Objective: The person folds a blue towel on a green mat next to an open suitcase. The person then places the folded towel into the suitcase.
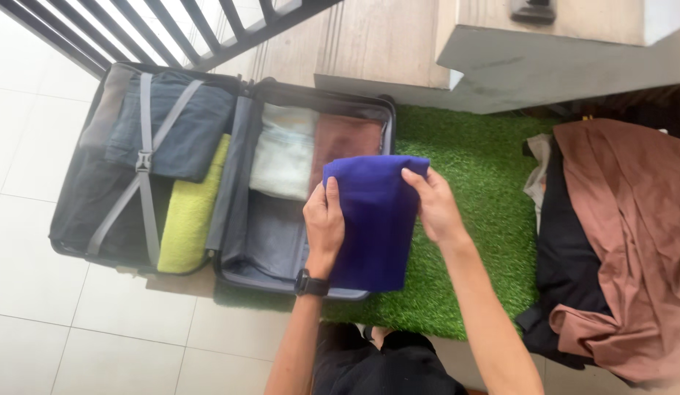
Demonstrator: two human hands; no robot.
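Over near right corner of open suitcase: folded blue cloth hanging upright, long axis top to bottom. Left hand closed on left edge, right hand pinching top right corner. Free room below, near half of right compartment; white and brown folds along far edge.
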